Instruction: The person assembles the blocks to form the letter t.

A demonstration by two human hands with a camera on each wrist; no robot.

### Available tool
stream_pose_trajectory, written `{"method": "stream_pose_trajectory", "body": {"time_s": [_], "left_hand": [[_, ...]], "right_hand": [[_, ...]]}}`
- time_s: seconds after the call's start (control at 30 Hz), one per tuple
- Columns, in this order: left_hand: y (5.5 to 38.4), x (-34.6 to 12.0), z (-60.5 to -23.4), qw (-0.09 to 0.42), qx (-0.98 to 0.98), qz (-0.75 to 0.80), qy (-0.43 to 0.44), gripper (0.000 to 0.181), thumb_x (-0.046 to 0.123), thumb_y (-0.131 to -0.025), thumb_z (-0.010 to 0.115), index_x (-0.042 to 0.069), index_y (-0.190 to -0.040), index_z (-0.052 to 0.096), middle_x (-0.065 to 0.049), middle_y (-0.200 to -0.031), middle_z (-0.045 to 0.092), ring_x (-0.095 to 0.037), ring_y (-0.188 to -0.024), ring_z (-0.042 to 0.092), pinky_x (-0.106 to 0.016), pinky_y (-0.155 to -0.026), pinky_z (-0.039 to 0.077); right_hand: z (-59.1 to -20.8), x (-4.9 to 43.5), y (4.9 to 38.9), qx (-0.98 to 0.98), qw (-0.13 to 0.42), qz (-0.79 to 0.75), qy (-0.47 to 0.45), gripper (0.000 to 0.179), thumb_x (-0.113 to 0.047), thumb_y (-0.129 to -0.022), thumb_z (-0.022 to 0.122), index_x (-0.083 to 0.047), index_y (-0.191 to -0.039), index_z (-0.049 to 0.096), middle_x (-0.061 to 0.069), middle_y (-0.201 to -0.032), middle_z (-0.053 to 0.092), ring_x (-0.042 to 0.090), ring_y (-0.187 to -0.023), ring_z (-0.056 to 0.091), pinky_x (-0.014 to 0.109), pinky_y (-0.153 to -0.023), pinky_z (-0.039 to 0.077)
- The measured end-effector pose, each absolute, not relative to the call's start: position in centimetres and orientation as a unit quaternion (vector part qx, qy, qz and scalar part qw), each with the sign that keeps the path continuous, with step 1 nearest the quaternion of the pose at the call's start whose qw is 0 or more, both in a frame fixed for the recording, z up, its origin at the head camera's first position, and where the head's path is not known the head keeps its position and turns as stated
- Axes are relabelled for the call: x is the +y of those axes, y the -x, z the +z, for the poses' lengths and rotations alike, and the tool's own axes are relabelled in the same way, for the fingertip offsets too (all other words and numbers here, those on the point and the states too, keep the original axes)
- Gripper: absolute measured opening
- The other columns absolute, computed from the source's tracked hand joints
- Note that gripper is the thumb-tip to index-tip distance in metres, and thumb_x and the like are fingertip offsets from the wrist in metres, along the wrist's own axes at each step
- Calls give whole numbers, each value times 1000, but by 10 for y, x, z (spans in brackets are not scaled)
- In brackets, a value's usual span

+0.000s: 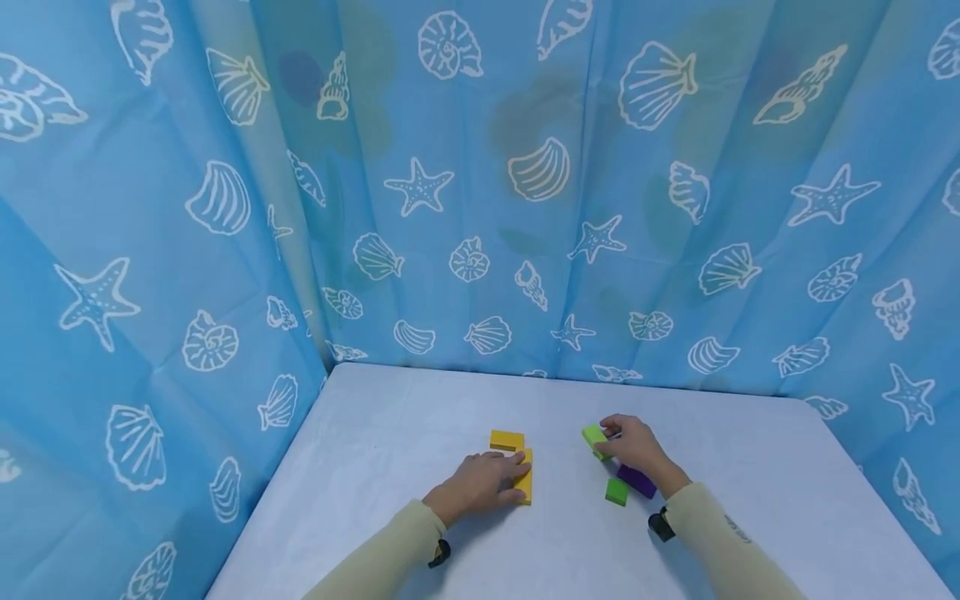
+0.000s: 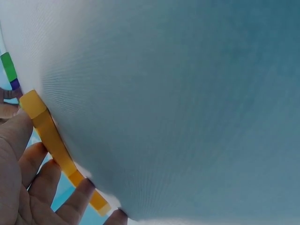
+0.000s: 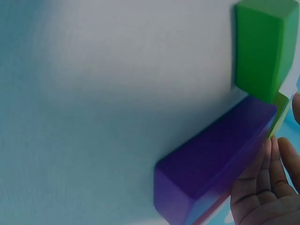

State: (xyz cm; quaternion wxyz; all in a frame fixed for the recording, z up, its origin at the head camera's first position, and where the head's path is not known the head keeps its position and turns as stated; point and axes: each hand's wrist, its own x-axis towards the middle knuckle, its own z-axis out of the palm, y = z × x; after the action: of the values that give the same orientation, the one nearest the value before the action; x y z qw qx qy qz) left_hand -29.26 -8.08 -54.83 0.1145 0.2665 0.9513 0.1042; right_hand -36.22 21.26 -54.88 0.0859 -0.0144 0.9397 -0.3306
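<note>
My left hand (image 1: 480,485) lies beside an upright-running yellow block (image 1: 526,486), its fairly straight fingers touching it. In the left wrist view the thumb is at the block's near end and the fingers spread along its side. A second yellow block (image 1: 507,439) lies crosswise just beyond the first. With thumb and fingertips, my right hand (image 1: 636,446) pinches a lime green block (image 1: 594,439). Below that hand are a purple block (image 1: 636,481), partly covered by the wrist, and a small green block (image 1: 617,492), both large in the right wrist view.
All the blocks are on a table with a white cloth (image 1: 405,408). A blue curtain (image 1: 480,208) with white shells and starfish hangs along the back and left side. Dark bands (image 1: 662,525) sit on both wrists over pale sleeves.
</note>
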Motion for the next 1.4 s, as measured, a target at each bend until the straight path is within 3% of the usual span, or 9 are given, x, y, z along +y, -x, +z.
{"method": "stream_pose_trajectory", "body": {"time_s": [0.37, 0.77, 0.97, 1.4], "left_hand": [[293, -82, -549, 116, 952, 110, -261, 55, 51, -95, 58, 34, -146, 48, 14, -155, 40, -24, -139, 46, -54, -110, 41], [291, -81, -547, 116, 952, 109, -260, 54, 51, -95, 60, 33, -144, 50, 14, -154, 42, -23, -138, 47, -52, -108, 43], [291, -80, -547, 113, 951, 108, -266, 55, 52, -95, 59, 33, -145, 49, 14, -155, 41, -24, -138, 48, -53, -107, 43], [289, -80, -545, 116, 951, 116, -263, 54, 51, -95, 58, 32, -145, 49, 13, -154, 43, -25, -138, 47, -54, -108, 42]], "right_hand": [[-547, 204, 364, 945, 97, -309, 48, 53, -17, -84, 76, 8, -128, 59, 20, -116, 66, 33, -105, 63, 48, -91, 54], [-545, 202, 357, 947, 106, -298, 62, 44, -14, -86, 74, -4, -127, 65, 16, -123, 65, 33, -110, 62, 50, -93, 54], [-543, 208, 357, 960, 81, -263, 55, 45, -21, -86, 76, -5, -127, 65, 17, -121, 64, 32, -107, 62, 51, -92, 53], [-545, 203, 354, 950, 97, -294, 52, 39, -22, -87, 75, -4, -121, 68, 10, -113, 69, 29, -107, 63, 50, -95, 52]]}}
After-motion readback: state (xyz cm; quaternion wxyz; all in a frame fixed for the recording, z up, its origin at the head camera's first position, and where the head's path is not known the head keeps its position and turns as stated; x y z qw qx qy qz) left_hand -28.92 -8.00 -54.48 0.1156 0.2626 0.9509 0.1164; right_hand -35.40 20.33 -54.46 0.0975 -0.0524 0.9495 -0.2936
